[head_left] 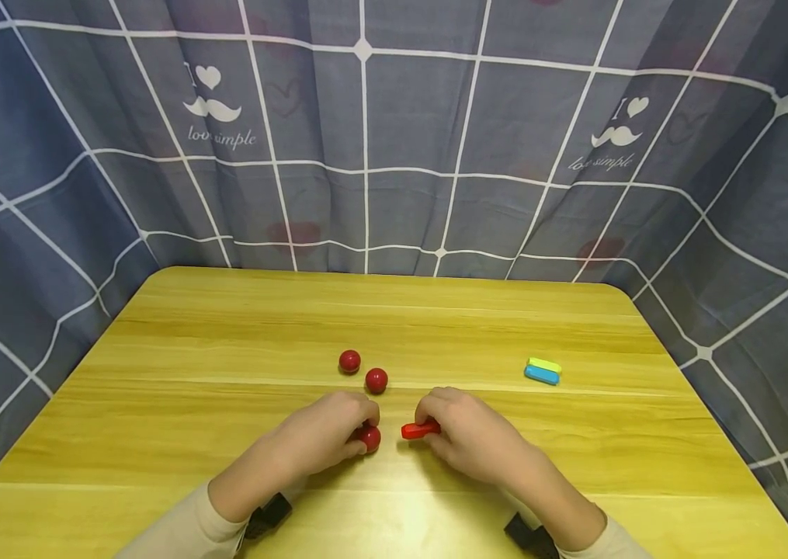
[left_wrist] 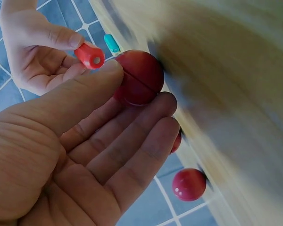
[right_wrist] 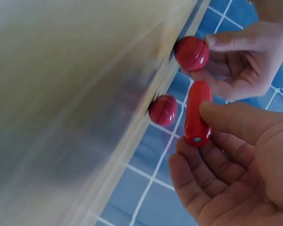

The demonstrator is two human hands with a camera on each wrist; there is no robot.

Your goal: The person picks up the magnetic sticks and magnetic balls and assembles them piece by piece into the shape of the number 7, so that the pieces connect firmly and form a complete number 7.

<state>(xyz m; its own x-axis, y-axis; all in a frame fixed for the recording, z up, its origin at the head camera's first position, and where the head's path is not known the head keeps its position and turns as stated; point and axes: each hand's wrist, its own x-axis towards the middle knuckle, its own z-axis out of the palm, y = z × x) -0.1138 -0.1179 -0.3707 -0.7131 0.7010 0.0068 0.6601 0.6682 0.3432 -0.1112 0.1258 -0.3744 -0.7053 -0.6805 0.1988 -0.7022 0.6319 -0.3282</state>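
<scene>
Near the middle of the table, my left hand (head_left: 327, 431) holds a glossy red ball (head_left: 370, 439) between thumb and fingertips. A thin seam runs round this ball (left_wrist: 140, 77) in the left wrist view. Just to the right, my right hand (head_left: 466, 435) pinches a short, stubby red stick (head_left: 416, 430) like a small highlighter, its free end pointing left at the ball. The right wrist view shows the stick (right_wrist: 198, 113) between thumb and fingers, with a small pale dot on its end. A small gap separates the two hands.
Beyond the hands lie two more red balls, a nearer one (head_left: 376, 380) and a farther one (head_left: 349, 361). To the right, a yellow-green stick (head_left: 544, 363) and a blue stick (head_left: 542, 376) lie side by side. A checked curtain (head_left: 407, 210) hangs behind the wooden table (head_left: 191, 388).
</scene>
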